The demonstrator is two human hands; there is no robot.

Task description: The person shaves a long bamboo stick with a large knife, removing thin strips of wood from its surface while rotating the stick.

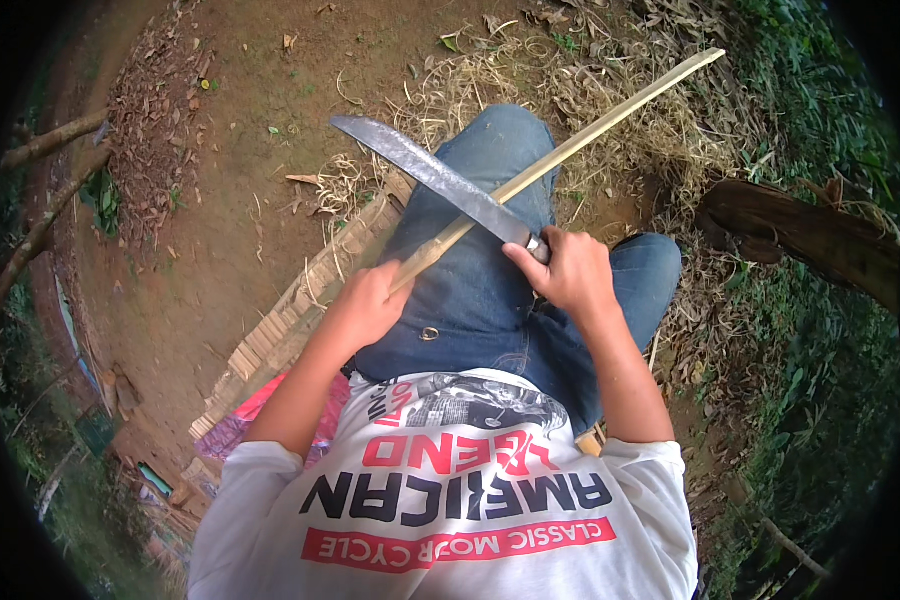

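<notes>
Bamboo strip (pixel 610 118) slants up-right from the closed left hand (pixel 370 300); the right hand (pixel 570 270) grips a machete (pixel 435 178) crossing it, blade pointing up-left.

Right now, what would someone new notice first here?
The long curved grey metal blade, gripped at its handle by the right hand, crosses a pale slender bamboo strip at the centre, over blue-jeaned knees. The left hand holds the strip's near end. Dry pale shavings litter the bare dirt beyond.
</notes>
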